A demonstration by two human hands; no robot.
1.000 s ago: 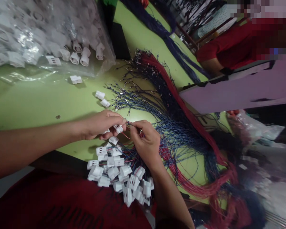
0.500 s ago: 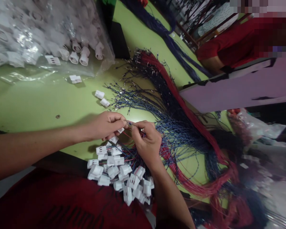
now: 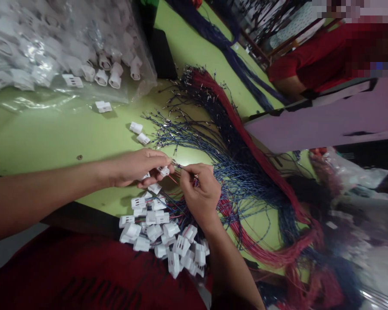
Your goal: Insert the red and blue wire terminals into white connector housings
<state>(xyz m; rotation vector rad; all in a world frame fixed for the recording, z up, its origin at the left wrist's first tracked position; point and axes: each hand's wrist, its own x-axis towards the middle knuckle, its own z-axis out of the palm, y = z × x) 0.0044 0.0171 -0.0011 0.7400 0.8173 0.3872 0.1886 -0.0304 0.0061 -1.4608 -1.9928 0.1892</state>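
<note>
head view: the left hand (image 3: 134, 167) was pinched shut on a white connector (image 3: 164, 171), held just above the green table (image 3: 45, 137). the right hand (image 3: 202, 193) was closed on a thin wire (image 3: 177, 165), its tip touching or just at the connector; whether it was seated could not be told. below the hands lay a pile (image 3: 163, 234) of white connectors with wires already in them, at the table's near edge, which looked like finished work. to the right a big fan of loose blue wires (image 3: 213, 146) and red wires (image 3: 245, 142) lay spread on the table, and at the top left a clear bag (image 3: 51, 47) held many bare connectors, with a few strays (image 3: 139, 132) near it. judged from this, a small share was done and much more was left. a person in red (image 3: 310, 64) sat at the far side.
</note>
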